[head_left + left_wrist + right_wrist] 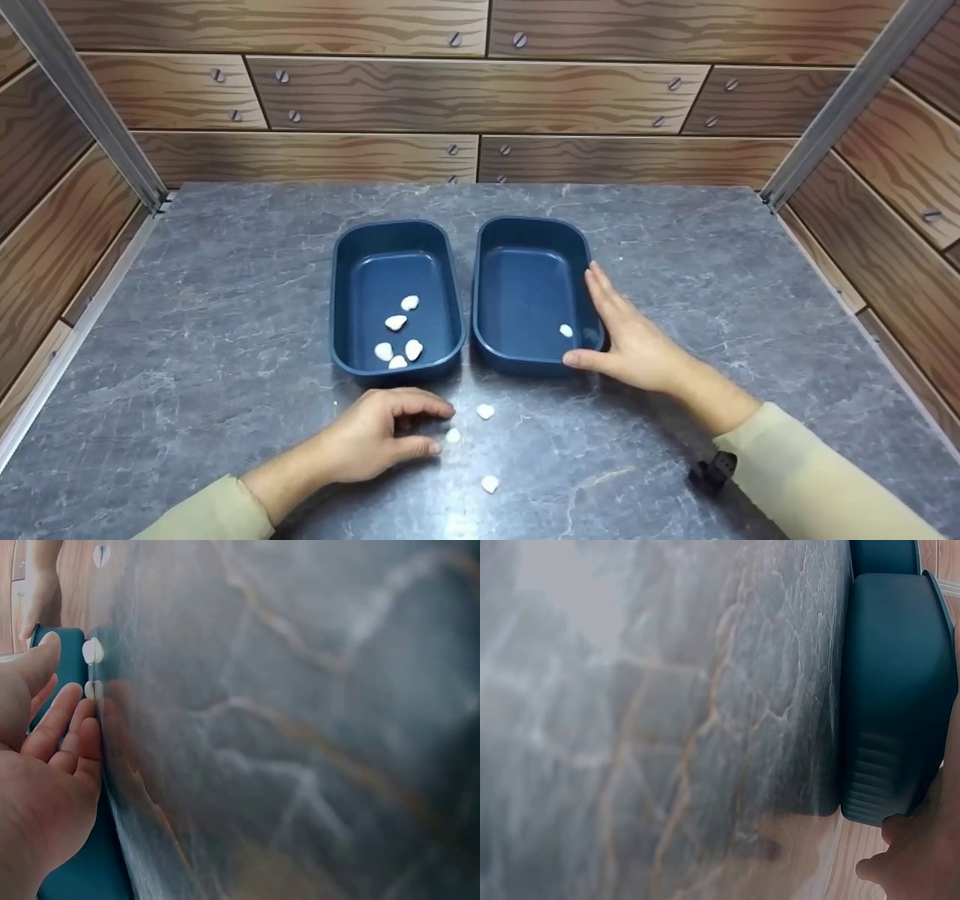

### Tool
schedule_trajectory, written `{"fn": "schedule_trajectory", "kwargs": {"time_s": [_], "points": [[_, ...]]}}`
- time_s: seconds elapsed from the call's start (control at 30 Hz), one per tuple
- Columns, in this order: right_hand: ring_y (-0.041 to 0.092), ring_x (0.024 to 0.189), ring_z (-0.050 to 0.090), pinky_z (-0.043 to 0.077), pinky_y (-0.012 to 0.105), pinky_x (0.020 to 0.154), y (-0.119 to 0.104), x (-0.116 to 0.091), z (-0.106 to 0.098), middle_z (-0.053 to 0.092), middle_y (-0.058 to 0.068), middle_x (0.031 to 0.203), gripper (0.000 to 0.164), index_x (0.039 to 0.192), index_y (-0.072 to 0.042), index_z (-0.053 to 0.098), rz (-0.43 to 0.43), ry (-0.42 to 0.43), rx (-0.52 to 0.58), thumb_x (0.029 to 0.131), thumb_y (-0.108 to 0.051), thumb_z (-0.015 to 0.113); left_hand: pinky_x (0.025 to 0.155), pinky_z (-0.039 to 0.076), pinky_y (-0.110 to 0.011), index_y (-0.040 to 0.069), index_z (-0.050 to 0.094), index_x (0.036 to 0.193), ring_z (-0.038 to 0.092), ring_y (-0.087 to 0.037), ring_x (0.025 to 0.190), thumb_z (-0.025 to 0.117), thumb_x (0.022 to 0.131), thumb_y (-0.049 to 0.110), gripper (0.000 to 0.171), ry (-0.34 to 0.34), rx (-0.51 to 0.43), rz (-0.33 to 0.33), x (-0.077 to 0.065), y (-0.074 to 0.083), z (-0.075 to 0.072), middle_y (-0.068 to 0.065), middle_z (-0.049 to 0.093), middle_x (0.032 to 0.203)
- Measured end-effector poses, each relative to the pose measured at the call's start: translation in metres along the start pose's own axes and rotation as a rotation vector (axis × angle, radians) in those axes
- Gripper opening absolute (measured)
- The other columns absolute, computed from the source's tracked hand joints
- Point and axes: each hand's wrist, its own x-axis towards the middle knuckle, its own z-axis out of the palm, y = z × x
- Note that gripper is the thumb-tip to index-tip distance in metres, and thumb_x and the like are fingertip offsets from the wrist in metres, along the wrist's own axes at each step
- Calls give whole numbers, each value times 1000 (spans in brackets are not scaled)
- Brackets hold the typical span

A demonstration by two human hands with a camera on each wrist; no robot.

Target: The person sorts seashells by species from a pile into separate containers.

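My left hand [375, 435] hovers low over the table before the left blue bin [390, 277]. Its thumb and index finger are apart, their tips close to a small white shell-like piece [453, 435]; nothing is held. Two similar pieces lie nearby, one farther back [486, 412] and one nearer me [490, 484]. My right hand [637, 345] rests at the near right corner of the right blue bin [525, 292], thumb at the front rim and straight fingers along the right side. One white piece [566, 330] lies inside that bin; several, including this one [396, 322], lie in the left bin.
The bins stand side by side with a narrow gap on a grey marbled tabletop [225, 300]. Wood-patterned panels [480, 94] wall the back and sides, with metal posts [847, 105] at the far corners. A small black object [712, 472] is at the right sleeve.
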Motion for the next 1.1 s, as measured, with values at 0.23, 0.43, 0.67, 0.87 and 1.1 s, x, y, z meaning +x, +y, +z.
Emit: {"fn": "schedule_trajectory", "kwargs": {"time_s": [0.23, 0.43, 0.67, 0.87, 1.1], "points": [[44, 160, 13, 13, 67, 125, 1, 1, 0, -5, 13, 178, 124, 171, -6, 0, -3, -1, -2, 90, -61, 78, 104, 54, -36, 12, 77, 126, 66, -18, 122, 84, 93, 19, 34, 3, 53, 20, 1, 0, 1, 2, 74, 129], [46, 159, 13, 17, 70, 123, 2, 0, 1, -4, 13, 178, 123, 171, -6, 1, -9, 1, -6, 91, -62, 77, 97, 56, -35, 11, 79, 122, 68, -17, 110, 84, 92, 14, 31, 18, 68, 27, 1, 0, 2, 3, 76, 117], [48, 158, 14, 18, 70, 123, 2, 0, 1, -4, 13, 178, 123, 171, -7, 1, -7, 5, -6, 91, -61, 77, 88, 58, -30, 9, 79, 119, 68, -16, 97, 83, 89, 1, 31, 3, 48, 42, 2, -2, 3, 2, 74, 110], [46, 159, 14, 16, 70, 124, 1, 0, 1, -4, 13, 178, 123, 171, -8, 0, 0, 0, -6, 91, -59, 78, 86, 56, -30, 11, 81, 117, 65, -13, 97, 84, 90, 7, 28, 4, 120, 2, 2, -3, 1, 4, 69, 115], [48, 158, 13, 18, 70, 123, 0, 0, 0, -5, 12, 178, 123, 171, -9, 0, 13, -4, 2, 91, -56, 80, 91, 55, -32, 10, 82, 113, 63, -12, 102, 84, 92, 11, 21, 5, 172, 1, 3, -4, 1, 4, 68, 115]]}}
